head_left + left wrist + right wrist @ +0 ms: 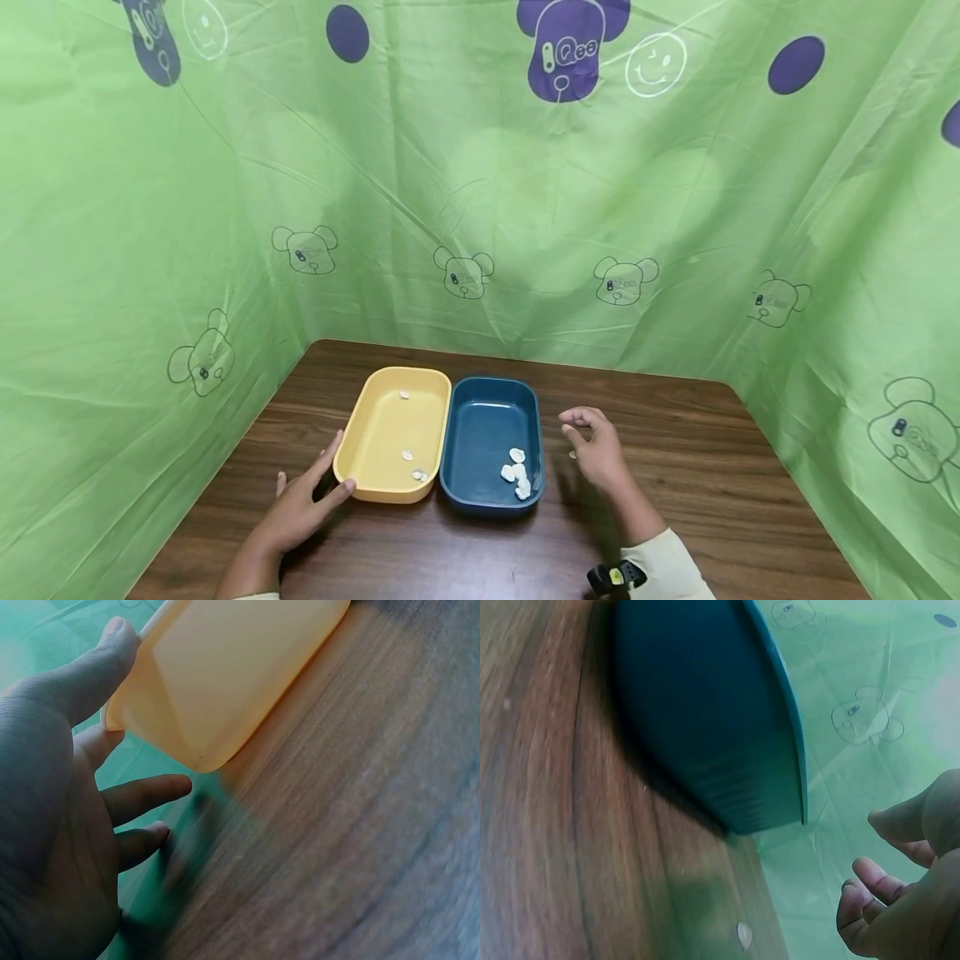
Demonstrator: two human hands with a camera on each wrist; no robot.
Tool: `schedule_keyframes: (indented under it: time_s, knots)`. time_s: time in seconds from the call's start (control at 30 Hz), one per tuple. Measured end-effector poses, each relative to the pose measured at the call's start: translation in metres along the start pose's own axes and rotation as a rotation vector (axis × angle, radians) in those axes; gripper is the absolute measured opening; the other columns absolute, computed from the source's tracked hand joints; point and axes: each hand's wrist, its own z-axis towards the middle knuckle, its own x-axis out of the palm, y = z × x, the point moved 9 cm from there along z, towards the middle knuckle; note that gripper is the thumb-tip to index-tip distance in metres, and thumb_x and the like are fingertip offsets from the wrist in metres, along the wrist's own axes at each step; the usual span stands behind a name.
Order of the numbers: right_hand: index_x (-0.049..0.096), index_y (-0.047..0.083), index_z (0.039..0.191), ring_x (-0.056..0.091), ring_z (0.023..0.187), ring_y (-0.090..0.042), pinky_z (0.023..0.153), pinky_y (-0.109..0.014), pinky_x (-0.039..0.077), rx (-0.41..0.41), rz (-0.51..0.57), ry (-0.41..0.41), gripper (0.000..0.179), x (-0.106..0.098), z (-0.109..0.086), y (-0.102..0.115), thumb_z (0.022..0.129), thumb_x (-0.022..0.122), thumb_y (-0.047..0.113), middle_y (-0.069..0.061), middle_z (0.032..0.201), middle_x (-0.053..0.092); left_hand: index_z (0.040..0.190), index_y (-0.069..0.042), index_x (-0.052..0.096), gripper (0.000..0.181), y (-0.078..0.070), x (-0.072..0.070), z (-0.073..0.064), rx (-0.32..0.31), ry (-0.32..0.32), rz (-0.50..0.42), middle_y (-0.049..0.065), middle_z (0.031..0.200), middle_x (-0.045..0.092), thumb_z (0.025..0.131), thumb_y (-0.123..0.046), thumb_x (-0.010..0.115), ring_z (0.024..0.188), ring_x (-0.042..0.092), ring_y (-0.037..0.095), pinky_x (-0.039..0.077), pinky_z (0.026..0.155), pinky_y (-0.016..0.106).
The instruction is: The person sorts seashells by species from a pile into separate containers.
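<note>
The person's left hand (300, 504) rests at the near left corner of a yellow tray (393, 496). Its thumb touches the near rim and its index finger lies along the left side; the other fingers are spread apart in the left wrist view. Several small whitish shell-like pieces (407, 455) lie in the yellow tray. Beside it stands a dark blue tray (480, 425) with several white shell-like pieces (517, 456) near its front right. To its right hovers the right hand (596, 450), fingers loosely bent, nothing visible between them. A small pale piece (744, 935) lies on the table near this hand.
Both trays stand side by side on a dark brown wooden table (675, 467). Green printed fabric (525, 317) hangs around the back and sides of the table. A black watch-like band (617, 577) is on the right wrist.
</note>
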Motion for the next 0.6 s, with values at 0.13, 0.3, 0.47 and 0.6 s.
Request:
schedule_keyframes:
  time_s: [0.13,0.3,0.47,0.6]
  knots:
    - [0.073,-0.007,0.116,0.053,0.122,-0.033,0.072,-0.032,0.069,0.017,0.014,0.004,0.015,-0.004,0.0,-0.011,0.103,0.066,-0.008,-0.025,0.13,0.059,0.177,-0.031,0.018,0.085,0.0,0.001,0.001,-0.004,0.006,-0.002,0.02,0.173,0.037,0.108,-0.042,0.066,0.157,0.034,0.058,-0.007,0.114,0.096]
    - [0.076,-0.003,0.114,0.058,0.122,-0.034,0.099,-0.039,0.062,-0.006,-0.075,-0.028,0.015,-0.012,0.0,-0.022,0.101,0.069,-0.006,-0.022,0.129,0.065,0.177,-0.03,0.018,0.085,0.001,0.001,0.001,-0.007,0.004,-0.003,0.02,0.172,0.038,0.108,-0.042,0.066,0.157,0.034,0.058,-0.008,0.114,0.096]
    - [0.075,-0.006,0.116,0.062,0.119,-0.035,0.106,-0.043,0.048,-0.011,-0.142,-0.047,0.015,-0.018,0.0,-0.031,0.102,0.068,-0.004,-0.023,0.125,0.069,0.177,-0.03,0.018,0.085,0.002,0.0,0.001,-0.007,0.002,0.005,0.02,0.172,0.039,0.108,-0.042,0.066,0.156,0.035,0.059,-0.007,0.114,0.096]
    - [0.074,-0.007,0.118,0.061,0.12,-0.035,0.108,-0.048,0.048,0.019,-0.145,-0.032,0.017,-0.018,0.0,-0.043,0.103,0.068,-0.004,-0.022,0.124,0.068,0.177,-0.031,0.017,0.085,0.003,0.002,0.001,-0.011,0.01,0.013,0.02,0.172,0.038,0.108,-0.043,0.065,0.156,0.036,0.059,-0.006,0.113,0.097]
